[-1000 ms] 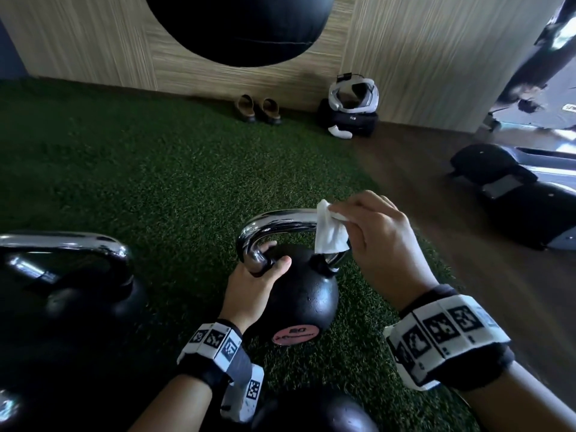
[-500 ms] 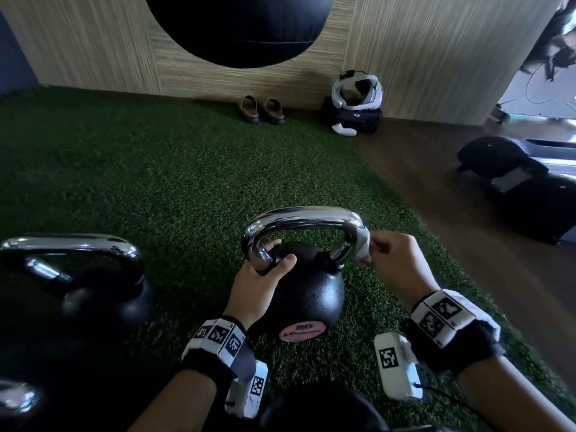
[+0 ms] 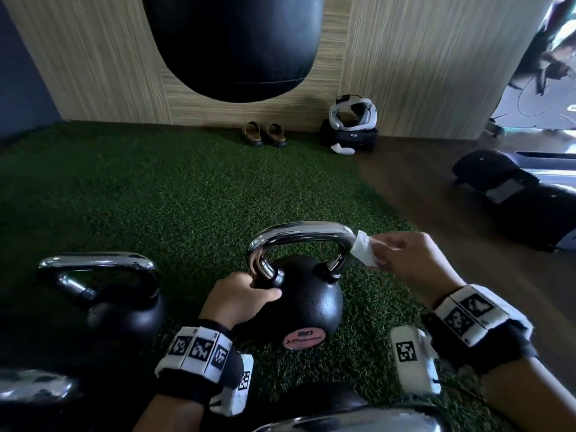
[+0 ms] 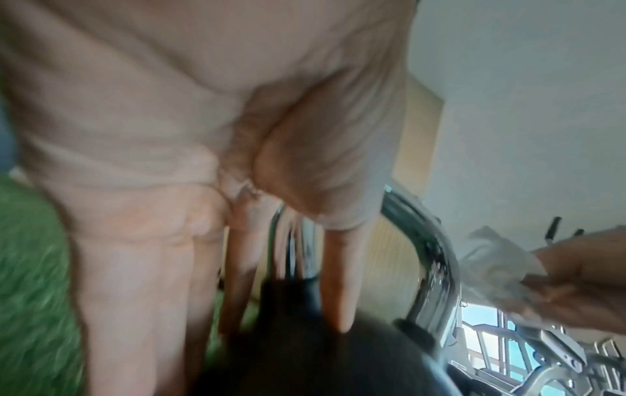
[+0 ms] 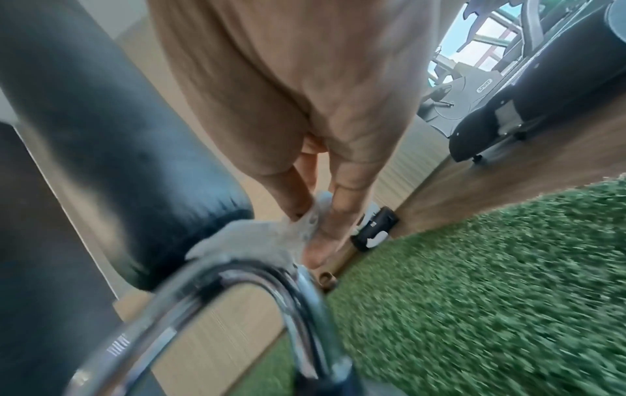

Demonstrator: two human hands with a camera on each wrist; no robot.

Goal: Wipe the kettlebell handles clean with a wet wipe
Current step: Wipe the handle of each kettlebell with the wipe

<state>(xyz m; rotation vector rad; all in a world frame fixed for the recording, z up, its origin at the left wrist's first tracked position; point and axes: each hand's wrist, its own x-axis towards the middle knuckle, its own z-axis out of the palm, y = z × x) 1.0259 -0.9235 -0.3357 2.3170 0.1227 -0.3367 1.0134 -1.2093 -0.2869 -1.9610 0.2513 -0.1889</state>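
A black kettlebell (image 3: 308, 297) with a chrome handle (image 3: 299, 232) stands on green turf in the middle of the head view. My left hand (image 3: 246, 291) grips the foot of the handle's left leg, thumb lying across the black body. My right hand (image 3: 402, 257) pinches a crumpled white wet wipe (image 3: 364, 251) and presses it against the handle's upper right corner. In the right wrist view the wipe (image 5: 257, 238) drapes over the chrome bend (image 5: 271, 278). The blurred left wrist view shows the handle (image 4: 437, 262) with the wipe (image 4: 498, 262) beside it.
A second kettlebell (image 3: 124, 307) stands close on the left, and more chrome handles (image 3: 358, 419) line the bottom edge. A black punching bag (image 3: 233, 42) hangs ahead. Sandals (image 3: 265, 135) and a headset (image 3: 352, 120) sit by the wall. Black gym machines (image 3: 514, 198) stand on the wooden floor at right.
My right hand carried the wipe from the top of the handle down its right leg, then back up to the right corner. My left hand kept its hold.
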